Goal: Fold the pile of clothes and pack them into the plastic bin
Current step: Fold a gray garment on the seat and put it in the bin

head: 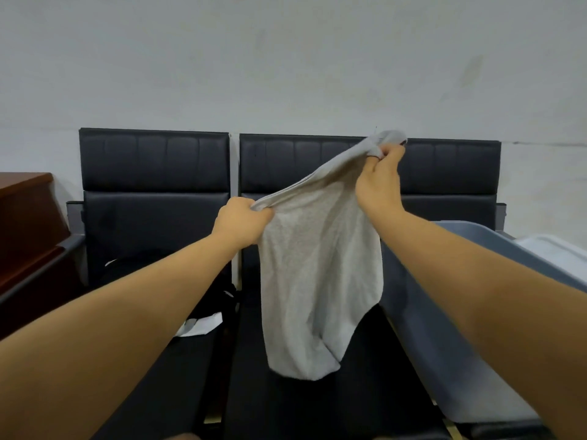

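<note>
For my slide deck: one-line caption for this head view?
Both hands, left hand and right hand, hold up a grey garment above black seats beside the plastic bin.

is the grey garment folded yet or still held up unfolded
Unfolded: the grey garment hangs loose in the air, its top edge gripped by the left hand and right hand.

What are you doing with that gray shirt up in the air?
A person is holding up a light gray garment over a row of black seats. The left hand grips one end of its top edge and the right hand pinches the other end higher up, so the cloth hangs down loose, not yet folded. More dark clothes lie on the seat to the left. The plastic bin waits on the right, tilted toward the person.
</note>
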Action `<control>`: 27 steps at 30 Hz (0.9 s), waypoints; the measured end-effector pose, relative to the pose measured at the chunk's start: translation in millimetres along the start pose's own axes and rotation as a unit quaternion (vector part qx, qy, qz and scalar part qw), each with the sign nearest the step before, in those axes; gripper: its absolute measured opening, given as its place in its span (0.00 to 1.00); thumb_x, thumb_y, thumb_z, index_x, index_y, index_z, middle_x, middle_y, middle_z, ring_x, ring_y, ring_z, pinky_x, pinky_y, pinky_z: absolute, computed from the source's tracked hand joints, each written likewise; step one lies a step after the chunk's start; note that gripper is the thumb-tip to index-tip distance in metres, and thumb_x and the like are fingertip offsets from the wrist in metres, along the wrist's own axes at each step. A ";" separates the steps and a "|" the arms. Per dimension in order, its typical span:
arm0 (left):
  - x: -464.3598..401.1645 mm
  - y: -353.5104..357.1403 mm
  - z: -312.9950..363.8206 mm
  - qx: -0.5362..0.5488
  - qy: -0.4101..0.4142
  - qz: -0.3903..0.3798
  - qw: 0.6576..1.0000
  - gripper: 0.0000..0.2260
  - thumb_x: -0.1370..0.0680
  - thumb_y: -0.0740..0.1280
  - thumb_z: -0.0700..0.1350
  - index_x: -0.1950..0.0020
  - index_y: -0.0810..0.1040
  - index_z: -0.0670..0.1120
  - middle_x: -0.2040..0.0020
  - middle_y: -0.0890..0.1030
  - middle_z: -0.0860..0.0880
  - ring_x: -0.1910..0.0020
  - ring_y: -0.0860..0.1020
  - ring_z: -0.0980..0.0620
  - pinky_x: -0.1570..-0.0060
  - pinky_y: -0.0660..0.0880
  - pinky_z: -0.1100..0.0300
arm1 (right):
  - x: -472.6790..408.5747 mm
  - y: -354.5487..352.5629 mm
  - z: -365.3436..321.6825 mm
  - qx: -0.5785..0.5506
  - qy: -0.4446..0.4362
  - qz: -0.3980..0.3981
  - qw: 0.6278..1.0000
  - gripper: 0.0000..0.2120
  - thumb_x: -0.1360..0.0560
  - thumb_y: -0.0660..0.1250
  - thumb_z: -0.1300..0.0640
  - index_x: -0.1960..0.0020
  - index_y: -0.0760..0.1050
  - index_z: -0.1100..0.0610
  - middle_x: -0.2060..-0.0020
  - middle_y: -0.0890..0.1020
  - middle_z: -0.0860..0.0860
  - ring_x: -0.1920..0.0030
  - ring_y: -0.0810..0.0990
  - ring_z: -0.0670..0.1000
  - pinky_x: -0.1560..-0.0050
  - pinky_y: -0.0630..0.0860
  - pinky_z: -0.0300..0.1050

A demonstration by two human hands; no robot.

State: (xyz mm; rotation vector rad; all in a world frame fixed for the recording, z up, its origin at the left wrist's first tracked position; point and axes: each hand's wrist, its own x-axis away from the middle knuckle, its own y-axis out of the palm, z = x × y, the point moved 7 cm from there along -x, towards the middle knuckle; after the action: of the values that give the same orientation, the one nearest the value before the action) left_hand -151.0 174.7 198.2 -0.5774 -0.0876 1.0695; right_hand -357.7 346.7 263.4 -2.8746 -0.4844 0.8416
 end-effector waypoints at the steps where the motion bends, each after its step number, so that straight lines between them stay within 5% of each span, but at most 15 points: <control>1: 0.2 -0.4 -1.5 0.027 -0.008 0.003 1.000 0.18 0.25 0.71 0.53 0.48 0.83 0.38 0.56 0.85 0.40 0.60 0.83 0.44 0.67 0.82 0.54 | 1.4 1.9 0.1 -0.004 -0.014 -0.005 1.000 0.07 0.15 0.48 0.48 0.41 0.59 0.49 0.46 0.77 0.59 0.53 0.78 0.55 0.60 0.74 0.50; 4: 3.1 4.9 -6.7 0.149 -0.048 -0.016 0.987 0.17 0.22 0.72 0.49 0.43 0.80 0.35 0.53 0.79 0.41 0.58 0.80 0.48 0.68 0.80 0.61 | 9.7 0.7 -9.3 -0.021 -0.084 0.008 0.996 0.10 0.14 0.52 0.50 0.36 0.60 0.53 0.43 0.72 0.50 0.48 0.76 0.53 0.51 0.76 0.47; 7: 10.9 10.2 -1.7 0.241 -0.050 -0.039 0.969 0.18 0.21 0.72 0.47 0.41 0.79 0.33 0.50 0.79 0.40 0.51 0.83 0.45 0.60 0.84 0.54 | 22.4 -4.9 -25.2 -0.015 -0.154 0.043 0.987 0.14 0.15 0.56 0.53 0.33 0.61 0.58 0.43 0.66 0.44 0.43 0.72 0.48 0.46 0.71 0.36; 9: 19.3 8.8 8.2 0.208 -0.023 -0.024 0.977 0.18 0.21 0.71 0.50 0.47 0.80 0.34 0.54 0.78 0.38 0.54 0.85 0.43 0.62 0.84 0.52 | 28.4 -4.9 -35.0 0.016 -0.198 0.054 0.979 0.16 0.15 0.58 0.51 0.32 0.62 0.57 0.39 0.69 0.49 0.40 0.72 0.50 0.42 0.74 0.49; 11: 32.1 0.4 22.0 0.137 0.018 0.029 0.990 0.18 0.20 0.68 0.54 0.58 0.78 0.38 0.59 0.79 0.40 0.67 0.85 0.46 0.68 0.83 0.50 | 29.9 -4.4 -44.4 0.050 -0.235 0.057 0.969 0.17 0.16 0.58 0.49 0.31 0.62 0.56 0.35 0.71 0.52 0.38 0.73 0.53 0.42 0.74 0.57; 14: 46.3 -14.6 38.2 0.074 0.084 0.143 0.983 0.21 0.19 0.65 0.57 0.66 0.69 0.45 0.69 0.74 0.45 0.75 0.77 0.48 0.77 0.75 0.56 | 25.4 -3.0 -59.5 0.063 -0.281 0.049 0.956 0.19 0.16 0.59 0.49 0.30 0.63 0.58 0.34 0.72 0.55 0.36 0.73 0.54 0.39 0.70 0.48; 17: 44.5 -17.8 34.7 0.075 0.086 0.215 0.970 0.22 0.19 0.64 0.56 0.69 0.66 0.47 0.71 0.70 0.49 0.73 0.67 0.52 0.74 0.66 0.57 | 17.0 4.1 -63.2 0.086 -0.304 0.046 0.948 0.20 0.17 0.60 0.50 0.31 0.63 0.61 0.37 0.73 0.55 0.40 0.72 0.48 0.42 0.64 0.37; 22: 16.1 9.7 -17.1 0.086 0.022 0.208 0.974 0.21 0.19 0.64 0.54 0.69 0.67 0.47 0.71 0.70 0.50 0.73 0.66 0.53 0.72 0.64 0.59 | 2.7 52.6 -5.2 0.128 -0.290 -0.004 0.949 0.22 0.18 0.61 0.47 0.29 0.63 0.58 0.35 0.73 0.55 0.37 0.73 0.53 0.38 0.70 0.47; 27: -36.0 50.9 -105.1 0.054 -0.044 0.169 0.983 0.19 0.20 0.65 0.53 0.67 0.69 0.46 0.70 0.72 0.50 0.71 0.72 0.51 0.72 0.68 0.59 | -11.8 135.1 110.3 0.183 -0.224 -0.112 0.951 0.22 0.18 0.62 0.45 0.29 0.63 0.53 0.33 0.71 0.56 0.36 0.73 0.54 0.38 0.66 0.41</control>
State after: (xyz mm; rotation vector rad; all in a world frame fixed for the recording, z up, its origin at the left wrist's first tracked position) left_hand -173.8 119.6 91.5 -0.4551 -0.0076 1.4223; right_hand -390.0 216.8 151.0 -2.2403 -0.6067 1.3783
